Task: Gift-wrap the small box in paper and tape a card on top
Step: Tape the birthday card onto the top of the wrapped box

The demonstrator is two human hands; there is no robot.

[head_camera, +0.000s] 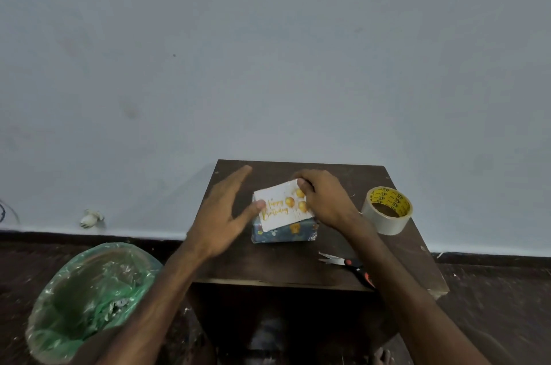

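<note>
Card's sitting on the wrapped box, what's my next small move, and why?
Probably turn the card square with the box: it lies skewed on top. The right hand pinches its far corner, the left hand touches its left edge with the thumb, and no tape shows on it yet.

- The left hand (pixel 226 215) is flat, fingers straight and pointing away from the body, with the thumb spread to its right and its tip touching the card (pixel 280 209).
- The right hand (pixel 326 200) has curled fingers, and its thumb and fingertips pinch the card's far corner.
- Both forearms are bare and angle inward.
</note>
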